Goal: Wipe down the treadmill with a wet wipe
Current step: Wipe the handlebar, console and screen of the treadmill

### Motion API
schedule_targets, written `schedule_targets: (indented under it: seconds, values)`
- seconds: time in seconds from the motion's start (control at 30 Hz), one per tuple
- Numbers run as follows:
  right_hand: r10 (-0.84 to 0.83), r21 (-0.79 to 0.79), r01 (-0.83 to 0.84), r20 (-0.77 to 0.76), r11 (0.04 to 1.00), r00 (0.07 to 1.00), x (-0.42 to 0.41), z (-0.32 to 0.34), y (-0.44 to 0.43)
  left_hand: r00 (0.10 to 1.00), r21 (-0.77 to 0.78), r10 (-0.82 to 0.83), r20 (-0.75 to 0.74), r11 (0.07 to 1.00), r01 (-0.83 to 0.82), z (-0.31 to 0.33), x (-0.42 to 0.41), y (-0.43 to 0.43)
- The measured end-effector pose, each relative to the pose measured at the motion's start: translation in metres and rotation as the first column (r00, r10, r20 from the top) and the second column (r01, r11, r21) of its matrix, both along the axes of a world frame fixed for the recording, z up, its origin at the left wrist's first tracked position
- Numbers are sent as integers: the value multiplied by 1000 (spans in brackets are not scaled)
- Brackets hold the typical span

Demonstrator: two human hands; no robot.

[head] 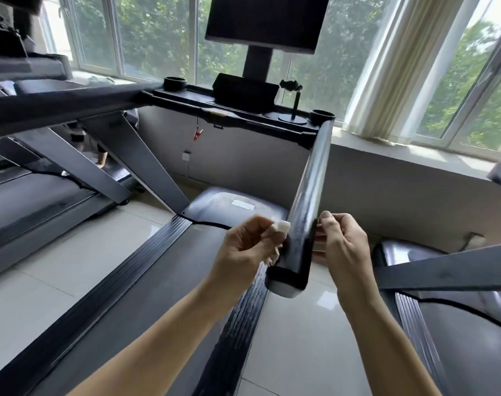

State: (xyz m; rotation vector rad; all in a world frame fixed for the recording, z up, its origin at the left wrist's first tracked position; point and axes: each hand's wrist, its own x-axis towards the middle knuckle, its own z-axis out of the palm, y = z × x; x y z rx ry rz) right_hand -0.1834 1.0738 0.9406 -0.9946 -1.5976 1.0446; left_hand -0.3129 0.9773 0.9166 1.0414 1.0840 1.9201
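So I've got the wet wipe [280,227] pinched in my left hand [245,247], just left of the treadmill's right handrail [308,195]. My right hand [343,247], fingers curled, pinches something I can't make out on the rail's far side. The wipe's limp, light and slick, so I'd grip it bunched.

Daylit room with wide windows

Green trees fill the windows [155,35]; a pale curtain [401,61] hangs right, above a grey wall [401,190] and glossy tiled floor [289,338].

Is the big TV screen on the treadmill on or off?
Off. The screen above the console is all dark, with no picture or lights showing on it.
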Motion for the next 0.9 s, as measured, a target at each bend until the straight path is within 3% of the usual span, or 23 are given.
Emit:
schedule_targets:
  seconds: [0.1, 0.17, 0.23, 0.27, 0.33, 0.4, 0.53, 0.7, 0.77, 0.9]
  values:
    - [-13, -10, 13, 59, 1000, 998, -5, 4, 8, 997, -20, -52, 60, 998, 53, -10, -10, 14]
    - [-35, -24, 37, 83, 999, 996, -6, 11, 13, 992, 57, -126, -12, 990, 127, -5, -15, 16]
    - [-62, -74, 69, 87, 995, 994, -5, 16, 21, 953, 199, -239, -187, 941, 275, 11, -24, 17]
    - [-72, -113, 82, 93, 990, 993, -4, 20, 22, 901, 244, -257, -348, 904, 352, 18, -30, 19]
    - [-87, -161, 108, 136, 981, 987, 1, 28, 21, 717, 254, -193, -670, 847, 466, 23, -44, 37]
    - [-83, -208, 126, 207, 970, 975, 0, 38, 8, 592, 236, -152, -791, 818, 524, 26, -58, 64]
    - [-214, -392, 303, 254, 869, 943, -22, 63, -30, 572, 94, -222, -789, 877, 470, 37, -73, 110]
    - [-463, -501, 534, 270, 681, 844, -48, 66, -48, 748, -150, -299, -592, 953, 262, 57, -73, 129]
    - [-494, -539, 574, 303, 617, 815, -53, 67, -50, 745, -245, -376, -552, 926, 286, 60, -75, 114]
    - [-516, -627, 548, 258, 553, 817, -57, 83, -55, 673, -277, -551, -493, 833, 480, 57, -73, 45]
